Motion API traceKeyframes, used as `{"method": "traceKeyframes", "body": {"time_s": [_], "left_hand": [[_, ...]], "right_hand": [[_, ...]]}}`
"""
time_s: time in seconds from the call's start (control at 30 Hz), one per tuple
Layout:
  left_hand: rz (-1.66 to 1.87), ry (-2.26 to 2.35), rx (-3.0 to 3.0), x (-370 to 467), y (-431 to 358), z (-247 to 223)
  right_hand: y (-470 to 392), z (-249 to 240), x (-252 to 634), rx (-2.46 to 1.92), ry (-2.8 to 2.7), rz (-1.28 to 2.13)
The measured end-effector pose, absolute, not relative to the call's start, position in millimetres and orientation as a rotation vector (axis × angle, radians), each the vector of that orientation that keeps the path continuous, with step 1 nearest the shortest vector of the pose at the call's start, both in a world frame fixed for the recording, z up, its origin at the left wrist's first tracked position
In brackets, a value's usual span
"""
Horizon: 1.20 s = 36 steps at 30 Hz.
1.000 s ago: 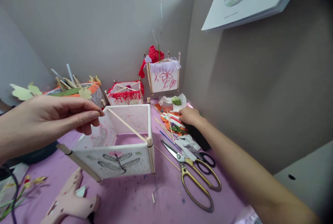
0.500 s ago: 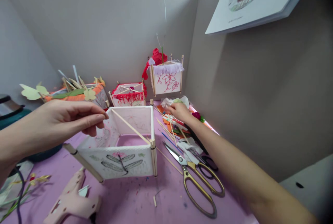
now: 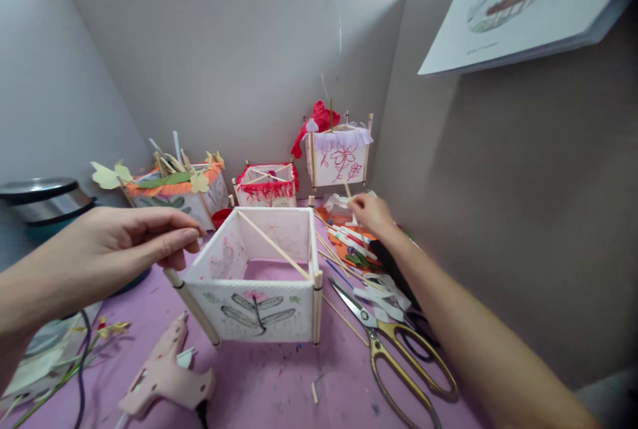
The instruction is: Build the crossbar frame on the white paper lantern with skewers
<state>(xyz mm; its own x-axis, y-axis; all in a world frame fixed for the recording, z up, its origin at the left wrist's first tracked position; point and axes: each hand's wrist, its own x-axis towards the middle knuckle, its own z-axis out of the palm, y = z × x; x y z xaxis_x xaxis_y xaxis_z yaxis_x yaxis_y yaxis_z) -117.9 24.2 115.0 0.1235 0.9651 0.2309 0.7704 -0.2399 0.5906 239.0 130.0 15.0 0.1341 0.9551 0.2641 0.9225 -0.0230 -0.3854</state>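
Note:
My left hand (image 3: 159,240) hovers at the left corner of a white fabric box frame (image 3: 254,309), thumb and fingers pinched together; whatever may be between them is too small to make out. Wooden sticks form the frame's corners, a plant is drawn on its front, and one thin stick (image 3: 274,243) lies diagonally across its top. Farther back on the right, my right hand (image 3: 371,212) is closed on a thin wooden stick (image 3: 347,190), whose end pokes up past the fingers. Below that hand lie markers (image 3: 351,240), loose sticks and paper scraps.
Gold-handled scissors (image 3: 383,343) lie open at the right front. A pink glue gun (image 3: 172,376) rests at the left front. Behind stand a red-fringed box (image 3: 266,190) and an orange-edged one (image 3: 174,183); a lilac-fringed box (image 3: 341,160) is beside them. Grey panels (image 3: 224,70) enclose the table.
My right hand has lifted slightly from the pile, and a thin stick now shows in its fingers. The left hand stays pinched near the frame's corner. The whole view has shifted.

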Motion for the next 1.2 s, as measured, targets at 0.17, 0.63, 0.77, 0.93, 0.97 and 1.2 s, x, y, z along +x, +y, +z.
{"method": "traceKeyframes", "body": {"time_s": [0.17,0.63,0.77,0.93,0.97,1.2], "left_hand": [[1.006,1.879,1.930,-129,6,103],[0.890,1.697,1.864,-129,-14,99],[0.933,1.585,1.892,-129,-13,97],[0.981,1.507,1.900,-132,-11,92],[0.986,1.501,1.900,-133,-10,91],[1.010,1.451,1.933,-134,-6,88]], "right_hand": [[89,90,211,-0.944,-1.607,0.151],[86,117,128,-0.485,-2.724,-0.090],[80,112,119,-0.579,-2.811,-0.202],[77,105,108,-0.675,-2.881,-0.335],[77,104,106,-0.701,-2.878,-0.359],[74,98,97,-0.781,-2.841,-0.431]]}}
